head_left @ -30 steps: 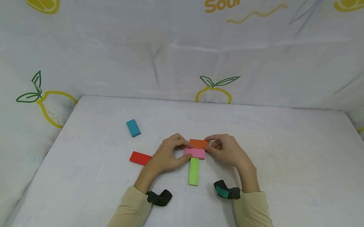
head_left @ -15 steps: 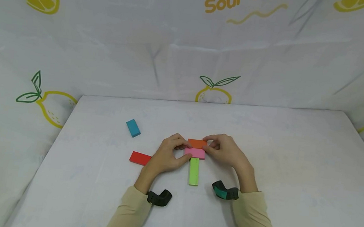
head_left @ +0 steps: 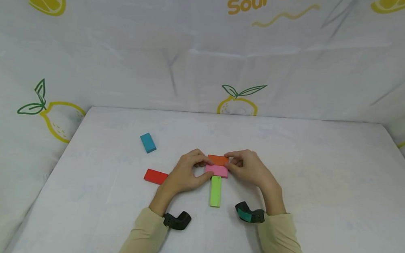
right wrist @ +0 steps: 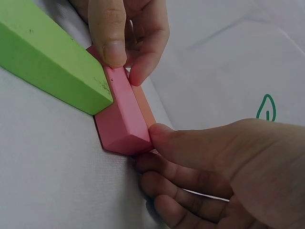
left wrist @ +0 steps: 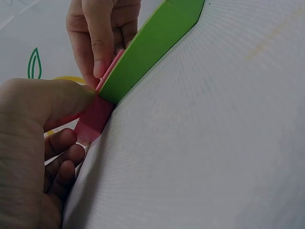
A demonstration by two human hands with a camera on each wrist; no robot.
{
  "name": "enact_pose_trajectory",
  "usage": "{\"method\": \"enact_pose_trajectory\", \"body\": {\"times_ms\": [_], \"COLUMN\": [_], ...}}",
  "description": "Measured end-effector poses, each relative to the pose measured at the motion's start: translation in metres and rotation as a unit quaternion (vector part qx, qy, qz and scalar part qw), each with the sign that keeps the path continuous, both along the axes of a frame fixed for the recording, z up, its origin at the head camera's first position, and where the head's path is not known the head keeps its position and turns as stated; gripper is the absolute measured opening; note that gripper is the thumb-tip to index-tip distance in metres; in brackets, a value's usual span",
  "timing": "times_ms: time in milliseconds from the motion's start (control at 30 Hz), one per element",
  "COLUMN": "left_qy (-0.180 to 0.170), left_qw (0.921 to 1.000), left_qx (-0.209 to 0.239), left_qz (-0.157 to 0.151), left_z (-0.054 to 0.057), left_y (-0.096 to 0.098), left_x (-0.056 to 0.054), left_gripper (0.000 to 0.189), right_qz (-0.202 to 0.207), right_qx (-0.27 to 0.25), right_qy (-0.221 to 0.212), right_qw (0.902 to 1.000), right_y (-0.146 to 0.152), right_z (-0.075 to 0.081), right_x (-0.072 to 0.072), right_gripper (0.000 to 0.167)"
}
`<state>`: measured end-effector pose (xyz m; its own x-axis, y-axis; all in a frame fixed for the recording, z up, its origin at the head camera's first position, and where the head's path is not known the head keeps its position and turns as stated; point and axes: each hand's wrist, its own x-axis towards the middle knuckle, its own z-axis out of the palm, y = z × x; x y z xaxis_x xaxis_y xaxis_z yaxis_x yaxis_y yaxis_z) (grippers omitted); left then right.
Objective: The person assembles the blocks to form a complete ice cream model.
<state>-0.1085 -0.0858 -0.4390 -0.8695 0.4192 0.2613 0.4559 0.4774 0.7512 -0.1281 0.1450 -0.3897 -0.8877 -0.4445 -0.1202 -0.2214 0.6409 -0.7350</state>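
Note:
Flat on the white table, an orange block (head_left: 217, 160) lies along the far side of a pink block (head_left: 217, 171), their long sides together. A light green block (head_left: 215, 191) points toward the person, its far end against the pink block's near side. My left hand (head_left: 188, 172) pinches the pink block near its left end with thumb and fingers, as the left wrist view shows on the pink block (left wrist: 95, 117). My right hand (head_left: 251, 168) grips the right end of the orange block, which the right wrist view shows partly hidden behind the pink block (right wrist: 125, 114).
A red block (head_left: 155, 176) lies left of the left wrist, partly behind that hand. Farther back on the left is a blue block (head_left: 148, 143). A white lemon-printed cloth (head_left: 139, 55) hangs behind the table.
My right hand has moved left with the orange block, sliding it along the pink block until their ends nearly line up. The left hand, pink block and green block stay put.

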Motion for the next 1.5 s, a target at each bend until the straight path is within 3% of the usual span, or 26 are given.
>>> {"method": "enact_pose_trajectory", "body": {"times_ms": [1133,1500], "left_qy": [0.008,-0.031], "left_qw": [0.9997,0.998], "left_qx": [-0.022,-0.048], "left_qz": [0.001,-0.025], "left_z": [0.004,0.023], "left_y": [-0.002,-0.014], "left_x": [0.003,0.007], "left_gripper": [0.018,0.026], "right_qz": [0.004,-0.002], "right_qx": [-0.006,-0.001], "right_qy": [-0.018,-0.031], "right_qw": [0.9998,0.9995], "right_y": [-0.001,0.004], "right_z": [-0.002,-0.003], "right_x": [0.0,0.0], "right_gripper": [0.033,0.033]}}
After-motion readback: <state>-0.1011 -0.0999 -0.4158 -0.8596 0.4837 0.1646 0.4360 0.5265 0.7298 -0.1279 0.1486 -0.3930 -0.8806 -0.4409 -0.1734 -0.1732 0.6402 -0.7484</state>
